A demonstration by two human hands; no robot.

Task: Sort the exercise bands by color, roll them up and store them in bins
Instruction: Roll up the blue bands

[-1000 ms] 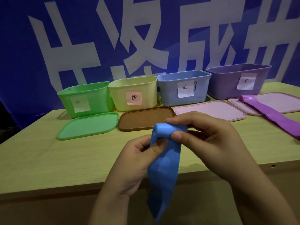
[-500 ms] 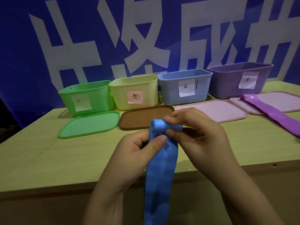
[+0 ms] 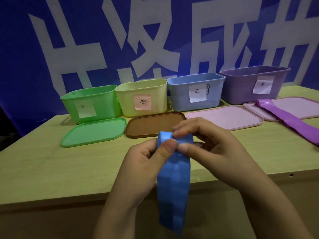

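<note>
Along the back of the desk (image 3: 34,166), from left to right, a green bin (image 3: 89,102), a yellow bin (image 3: 143,97), a blue bin (image 3: 195,91) and a purple bin (image 3: 253,83) are ranged, each labelled and uncovered, with a green lid (image 3: 94,131), a brown lid (image 3: 151,123) and two pink lids (image 3: 224,117) laid flat in front of them. At centre, above the near edge of the desk, a blue exercise band (image 3: 173,178) is pinched at its rolled upper end between the thumb and fingers of the left hand (image 3: 143,163) and those of the right hand (image 3: 212,149); its free length is seen hanging below the desk edge. A purple exercise band (image 3: 290,119) is left unrolled at far right, partly across the right-hand pink lid. The roll is judged barely begun. For a tight coil, even tension should be kept on the hanging tail, the edges should be held aligned at each turn, and the core should never be released by both hands at once.
</note>
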